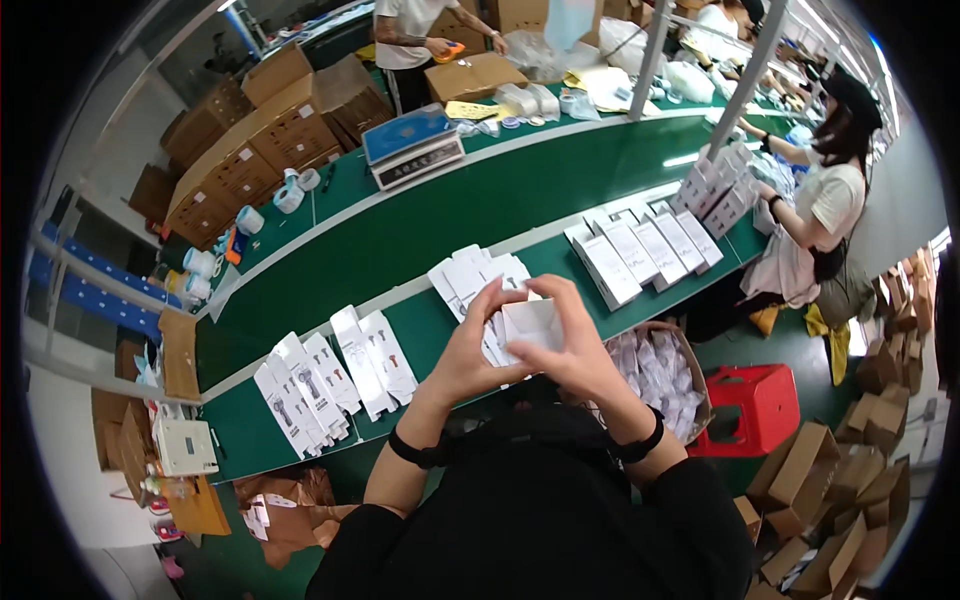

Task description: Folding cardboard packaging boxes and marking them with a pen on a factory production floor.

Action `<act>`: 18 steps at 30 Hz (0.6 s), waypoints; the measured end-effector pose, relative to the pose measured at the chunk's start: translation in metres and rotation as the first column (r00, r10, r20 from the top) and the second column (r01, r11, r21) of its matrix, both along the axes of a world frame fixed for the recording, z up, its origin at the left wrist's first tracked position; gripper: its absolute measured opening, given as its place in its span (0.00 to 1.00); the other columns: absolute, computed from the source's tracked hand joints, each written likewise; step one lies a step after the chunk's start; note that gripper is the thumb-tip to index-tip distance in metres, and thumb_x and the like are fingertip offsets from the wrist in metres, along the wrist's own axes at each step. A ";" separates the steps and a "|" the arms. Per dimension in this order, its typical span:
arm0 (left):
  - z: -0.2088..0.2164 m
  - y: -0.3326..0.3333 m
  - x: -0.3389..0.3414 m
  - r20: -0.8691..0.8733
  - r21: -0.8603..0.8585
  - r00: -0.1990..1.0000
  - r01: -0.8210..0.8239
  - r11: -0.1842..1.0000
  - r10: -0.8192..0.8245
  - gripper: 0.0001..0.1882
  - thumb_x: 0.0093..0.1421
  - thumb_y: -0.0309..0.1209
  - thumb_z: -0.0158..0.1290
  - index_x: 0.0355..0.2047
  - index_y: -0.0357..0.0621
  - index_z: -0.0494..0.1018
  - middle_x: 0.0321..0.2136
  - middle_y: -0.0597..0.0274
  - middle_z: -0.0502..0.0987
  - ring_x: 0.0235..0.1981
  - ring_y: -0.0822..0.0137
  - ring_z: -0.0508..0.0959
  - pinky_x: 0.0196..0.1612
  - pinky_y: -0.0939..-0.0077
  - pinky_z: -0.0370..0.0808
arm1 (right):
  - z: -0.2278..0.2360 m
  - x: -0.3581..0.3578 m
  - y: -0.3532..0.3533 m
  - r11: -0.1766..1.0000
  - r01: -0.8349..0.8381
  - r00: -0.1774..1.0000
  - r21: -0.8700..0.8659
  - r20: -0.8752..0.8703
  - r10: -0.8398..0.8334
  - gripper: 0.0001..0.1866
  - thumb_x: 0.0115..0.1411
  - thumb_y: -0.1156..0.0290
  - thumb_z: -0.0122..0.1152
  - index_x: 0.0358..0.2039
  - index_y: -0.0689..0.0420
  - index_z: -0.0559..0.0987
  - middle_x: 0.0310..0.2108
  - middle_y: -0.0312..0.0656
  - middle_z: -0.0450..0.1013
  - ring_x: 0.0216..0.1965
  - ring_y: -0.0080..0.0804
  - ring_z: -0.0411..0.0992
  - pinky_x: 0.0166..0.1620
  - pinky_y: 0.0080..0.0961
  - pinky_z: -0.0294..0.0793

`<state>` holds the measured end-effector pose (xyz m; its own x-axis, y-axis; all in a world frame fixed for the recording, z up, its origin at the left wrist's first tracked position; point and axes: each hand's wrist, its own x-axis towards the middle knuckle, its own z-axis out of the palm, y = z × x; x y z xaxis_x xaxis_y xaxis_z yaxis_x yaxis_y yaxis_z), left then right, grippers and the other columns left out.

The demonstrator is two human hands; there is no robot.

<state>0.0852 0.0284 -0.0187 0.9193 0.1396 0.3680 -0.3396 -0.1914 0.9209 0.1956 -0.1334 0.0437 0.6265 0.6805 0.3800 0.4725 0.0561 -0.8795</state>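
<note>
A small white carton (531,322), its upper end showing as an open square, is held between my two hands above the near edge of the green work table. My left hand (474,345) curves round its left side, fingers bent and thumb below. On the opposite side my right hand (572,335) grips it, thumb across the near edge. Just behind my hands lies a stack of flat white cartons (462,275), partly hidden by them. Further left are more flat printed cartons (305,385) and another pile (375,355). Several folded-up white boxes (640,250) lie in a row to the right.
A co-worker (835,185) stands at the right by upright white boxes (715,190). A green conveyor belt (370,235) runs beyond the table. Below right are a container of wrapped items (655,375), a red stool (750,408) and brown cartons (800,465). Another person (410,40) stands across the belt.
</note>
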 end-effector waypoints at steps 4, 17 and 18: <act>-0.038 -0.002 0.006 -0.017 0.579 1.000 -0.010 0.815 0.024 0.50 0.55 0.44 0.68 0.72 0.45 0.54 0.71 0.45 0.53 0.73 0.43 0.54 0.72 0.44 0.54 | -0.038 0.007 -0.014 0.982 0.026 0.986 -0.186 0.166 0.005 0.33 0.47 0.72 0.74 0.55 0.59 0.74 0.56 0.52 0.68 0.59 0.52 0.69 0.57 0.37 0.74; -0.187 -0.007 -0.023 -0.318 0.853 0.896 0.128 0.506 0.311 0.50 0.49 0.42 0.71 0.70 0.43 0.60 0.71 0.43 0.55 0.73 0.38 0.53 0.71 0.40 0.55 | -0.137 0.083 -0.048 0.949 0.311 0.922 -0.045 0.255 -0.290 0.23 0.59 0.68 0.71 0.54 0.60 0.79 0.41 0.47 0.77 0.45 0.44 0.77 0.50 0.41 0.77; -0.187 -0.008 -0.027 -0.325 0.850 0.890 0.128 0.510 0.319 0.49 0.50 0.41 0.70 0.69 0.43 0.61 0.71 0.43 0.56 0.72 0.38 0.54 0.71 0.42 0.55 | -0.087 0.066 -0.044 0.984 0.176 0.983 0.041 0.045 -0.178 0.20 0.63 0.68 0.68 0.54 0.61 0.79 0.37 0.47 0.79 0.39 0.42 0.79 0.46 0.40 0.78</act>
